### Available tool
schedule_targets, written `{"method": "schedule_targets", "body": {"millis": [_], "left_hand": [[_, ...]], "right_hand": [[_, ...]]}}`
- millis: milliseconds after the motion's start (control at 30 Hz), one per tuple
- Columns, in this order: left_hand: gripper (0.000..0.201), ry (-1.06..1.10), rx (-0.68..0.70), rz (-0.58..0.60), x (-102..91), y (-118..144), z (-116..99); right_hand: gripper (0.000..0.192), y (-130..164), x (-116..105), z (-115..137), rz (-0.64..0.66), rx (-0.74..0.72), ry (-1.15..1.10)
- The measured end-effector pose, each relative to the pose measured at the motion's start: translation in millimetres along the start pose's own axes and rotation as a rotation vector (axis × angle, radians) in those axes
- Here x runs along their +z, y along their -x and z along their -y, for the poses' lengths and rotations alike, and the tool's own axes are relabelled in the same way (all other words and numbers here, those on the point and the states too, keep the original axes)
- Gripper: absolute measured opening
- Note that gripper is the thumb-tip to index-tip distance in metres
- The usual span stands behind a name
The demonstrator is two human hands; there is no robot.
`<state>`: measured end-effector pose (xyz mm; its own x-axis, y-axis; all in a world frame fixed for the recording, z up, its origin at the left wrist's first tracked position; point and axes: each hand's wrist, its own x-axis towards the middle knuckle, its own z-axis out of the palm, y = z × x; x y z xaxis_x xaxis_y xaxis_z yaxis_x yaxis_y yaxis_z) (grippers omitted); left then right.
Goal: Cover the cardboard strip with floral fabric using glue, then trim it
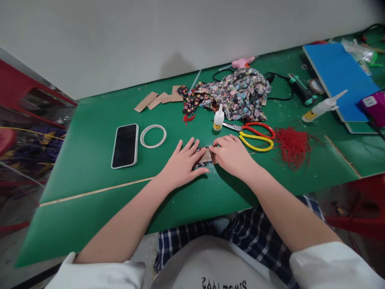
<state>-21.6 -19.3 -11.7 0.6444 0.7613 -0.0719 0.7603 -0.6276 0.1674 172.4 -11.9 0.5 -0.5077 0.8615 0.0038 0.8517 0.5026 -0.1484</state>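
A small brown cardboard piece [206, 155] lies on the table on dark floral fabric [204, 164], whose edges show around it. My left hand [182, 163] rests flat over its left end, fingers spread. At the right end, my right hand [231, 155] has its fingers curled and pressed down on the fabric edge, thumb side toward the cardboard. Just beyond my hands stands a small white glue bottle [218, 119] with a yellow label. Beside it lie scissors [259, 137] with one red and one yellow handle.
On the green table [90, 152] a phone [125, 146] and a white ring [153, 136] lie left. Behind are cardboard strips [146, 102], crumpled floral cloth [240, 94] and a pink glue gun [243, 62]. Red threads [293, 146], another glue bottle [321, 109] and a blue board [339, 76] lie right.
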Motion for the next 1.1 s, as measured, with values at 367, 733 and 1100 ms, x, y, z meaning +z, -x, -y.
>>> {"method": "schedule_targets", "body": {"millis": [367, 733, 1100], "left_hand": [[0.057, 0.142, -0.235, -0.300, -16.6, 17, 22], [0.065, -0.041, -0.174, -0.153, 5.8, 33, 9], [0.070, -0.040, -0.076, -0.127, 9.7, 30, 8]], "right_hand": [[0.026, -3, 9, -6, -0.146, -0.004, -0.026], [0.029, -7, 18, -3, -0.284, -0.069, -0.055], [0.040, -7, 26, 19, -0.097, -0.188, -0.037]]}}
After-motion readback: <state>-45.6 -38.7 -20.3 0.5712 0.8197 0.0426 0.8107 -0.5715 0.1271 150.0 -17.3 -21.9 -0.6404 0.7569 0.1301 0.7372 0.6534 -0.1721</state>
